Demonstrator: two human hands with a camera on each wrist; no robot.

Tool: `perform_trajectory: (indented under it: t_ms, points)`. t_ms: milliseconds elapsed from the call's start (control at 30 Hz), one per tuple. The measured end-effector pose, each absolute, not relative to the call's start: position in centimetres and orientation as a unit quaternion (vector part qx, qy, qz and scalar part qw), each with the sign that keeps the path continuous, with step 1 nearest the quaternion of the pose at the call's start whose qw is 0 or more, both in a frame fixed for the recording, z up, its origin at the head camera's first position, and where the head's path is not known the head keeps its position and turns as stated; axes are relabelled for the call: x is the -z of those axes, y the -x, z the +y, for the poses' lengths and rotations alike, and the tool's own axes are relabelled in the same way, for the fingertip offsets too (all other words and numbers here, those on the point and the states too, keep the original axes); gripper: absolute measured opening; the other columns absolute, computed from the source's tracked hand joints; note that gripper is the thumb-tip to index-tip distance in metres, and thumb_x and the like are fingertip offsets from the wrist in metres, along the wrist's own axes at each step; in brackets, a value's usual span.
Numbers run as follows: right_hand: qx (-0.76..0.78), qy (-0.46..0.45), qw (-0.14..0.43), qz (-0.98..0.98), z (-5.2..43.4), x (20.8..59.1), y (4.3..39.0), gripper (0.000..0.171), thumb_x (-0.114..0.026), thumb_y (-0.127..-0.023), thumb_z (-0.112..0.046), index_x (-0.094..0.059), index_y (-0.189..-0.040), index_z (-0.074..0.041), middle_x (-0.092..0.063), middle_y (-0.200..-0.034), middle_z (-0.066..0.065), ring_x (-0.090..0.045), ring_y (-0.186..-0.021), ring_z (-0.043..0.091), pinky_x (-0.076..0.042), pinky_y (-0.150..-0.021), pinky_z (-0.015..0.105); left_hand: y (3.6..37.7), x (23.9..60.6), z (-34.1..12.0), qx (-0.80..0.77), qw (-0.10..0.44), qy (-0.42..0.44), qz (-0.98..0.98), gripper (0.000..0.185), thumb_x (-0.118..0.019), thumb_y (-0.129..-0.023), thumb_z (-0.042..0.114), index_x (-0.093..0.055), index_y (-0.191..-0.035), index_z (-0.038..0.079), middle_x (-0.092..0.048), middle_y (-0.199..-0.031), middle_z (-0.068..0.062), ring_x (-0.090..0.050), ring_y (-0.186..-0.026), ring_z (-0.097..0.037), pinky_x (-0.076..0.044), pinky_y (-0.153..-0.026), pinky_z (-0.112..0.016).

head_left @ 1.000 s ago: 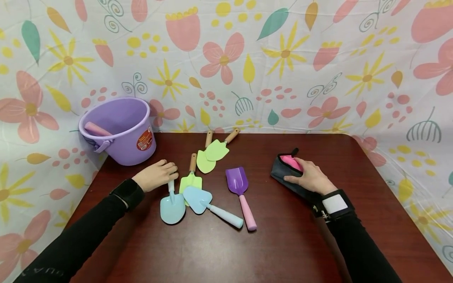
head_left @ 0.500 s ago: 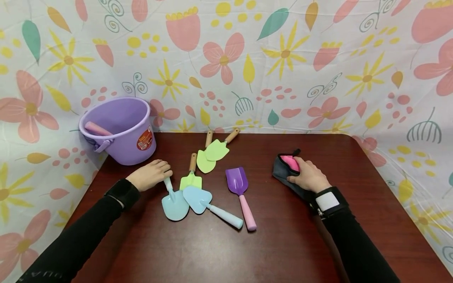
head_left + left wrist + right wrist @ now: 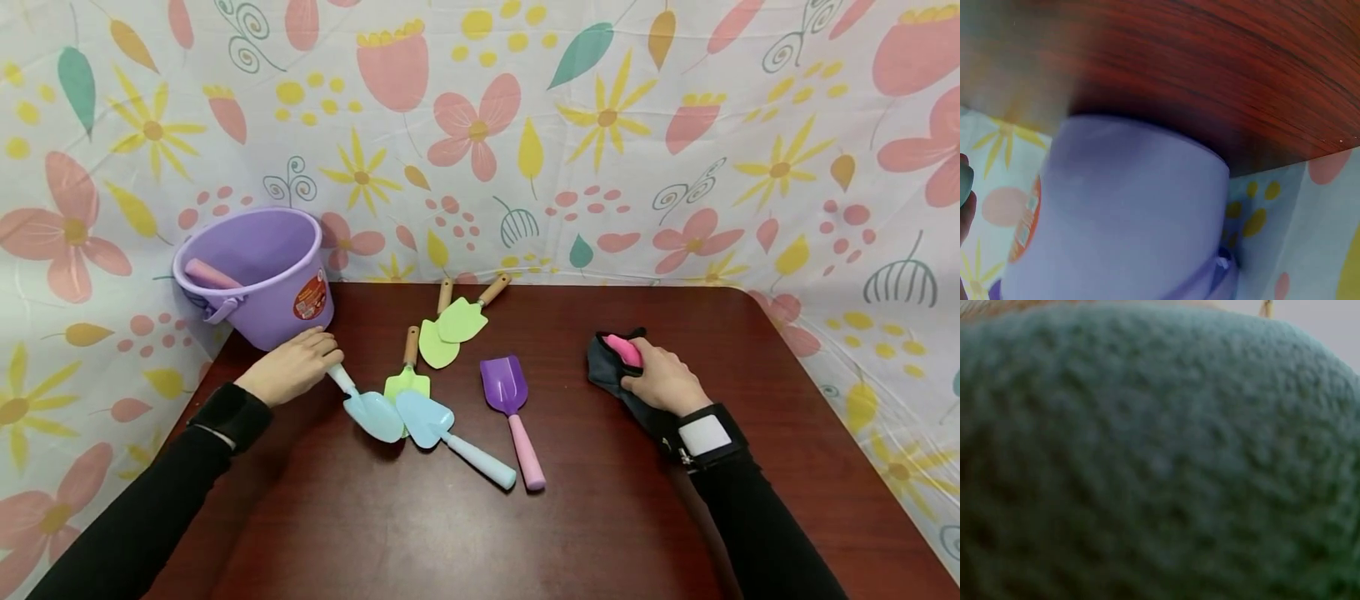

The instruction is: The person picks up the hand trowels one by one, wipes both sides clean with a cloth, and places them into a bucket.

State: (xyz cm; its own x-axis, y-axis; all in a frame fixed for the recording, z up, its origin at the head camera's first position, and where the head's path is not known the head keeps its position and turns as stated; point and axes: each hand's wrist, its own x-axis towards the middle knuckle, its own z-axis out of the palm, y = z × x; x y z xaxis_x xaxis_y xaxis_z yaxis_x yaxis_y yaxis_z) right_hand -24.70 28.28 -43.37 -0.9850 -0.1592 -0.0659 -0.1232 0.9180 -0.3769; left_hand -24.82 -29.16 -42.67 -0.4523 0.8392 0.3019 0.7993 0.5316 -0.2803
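My left hand (image 3: 291, 367) grips the handle of a small light blue shovel (image 3: 377, 417) beside the bucket's base. Its blade tilts down to the right, its tip by a light blue trowel (image 3: 424, 419). At the left edge of the left wrist view, the shovel's rounded handle end (image 3: 965, 181) shows between fingers. On the right, my right hand (image 3: 663, 383) holds a dark grey fabric pouch (image 3: 606, 372) with black trim, thumb at its near side. A bright pink item (image 3: 625, 350) shows in the pouch's mouth, partly hidden. Blurred grey-green fabric (image 3: 1160, 456) fills the right wrist view.
A purple bucket (image 3: 288, 250) with a pink handle (image 3: 212, 273) inside stands at the back left. Several green trowels with wooden handles (image 3: 412, 346) lie mid-table. A purple scoop (image 3: 504, 383) lies right of them. Floral cloth (image 3: 480, 167) hangs behind the brown table (image 3: 375, 533).
My left hand has moved left toward the bucket, swinging the light blue shovel's handle left and tilting its blade. My right hand and the pouch have shifted slightly right.
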Motion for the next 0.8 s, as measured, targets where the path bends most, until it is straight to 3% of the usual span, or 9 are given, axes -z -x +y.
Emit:
perform_trajectory:
  t_ms: [333,500,633,800]
  points:
    - [0.245,0.103,-0.022,0.964,28.6,41.9,24.1,0.06,-0.07,-0.086,-0.015,-0.042,-0.136,0.0,-0.056,-0.118,0.03,-0.055,-0.1,0.044,-0.044,-0.08,0.059,24.0,40.5,-27.0,0.013,0.267,0.445,-0.855,0.027,-0.067,-0.071,-0.01,-0.058,-0.097,-0.004,-0.059,-0.094,-0.019,-0.058,-0.094,-0.038,-0.046,-0.093,-0.05]
    - [0.292,0.124,-0.062,0.946,28.1,40.5,24.2,0.058,-0.072,-0.087,-0.012,-0.043,-0.136,0.0,-0.055,-0.122,0.027,-0.054,-0.103,0.042,-0.043,-0.087,0.059,23.2,40.0,-24.2,0.056,0.269,0.371,-0.887,0.027,-0.074,-0.076,-0.004,-0.057,-0.097,0.001,-0.059,-0.089,-0.013,-0.059,-0.082,-0.031,-0.052,-0.072,-0.046]
    - [0.321,0.13,-0.085,0.934,27.4,39.2,24.3,0.057,-0.073,-0.087,-0.013,-0.045,-0.137,-0.005,-0.056,-0.124,0.023,-0.054,-0.105,0.039,-0.042,-0.091,0.057,22.9,39.9,-22.2,0.085,0.272,0.322,-0.903,0.029,-0.075,-0.079,0.001,-0.048,-0.089,0.005,-0.05,-0.07,-0.005,-0.053,-0.059,-0.023,-0.046,-0.049,-0.038]
    - [0.346,0.124,-0.109,0.924,26.3,37.3,24.2,0.056,-0.073,-0.088,-0.016,-0.047,-0.137,-0.009,-0.056,-0.123,0.018,-0.053,-0.105,0.034,-0.041,-0.09,0.052,23.0,40.2,-20.1,0.141,0.247,0.286,-0.915,0.032,-0.071,-0.079,0.004,-0.041,-0.085,0.009,-0.037,-0.061,0.001,-0.04,-0.047,-0.018,-0.036,-0.044,-0.034]
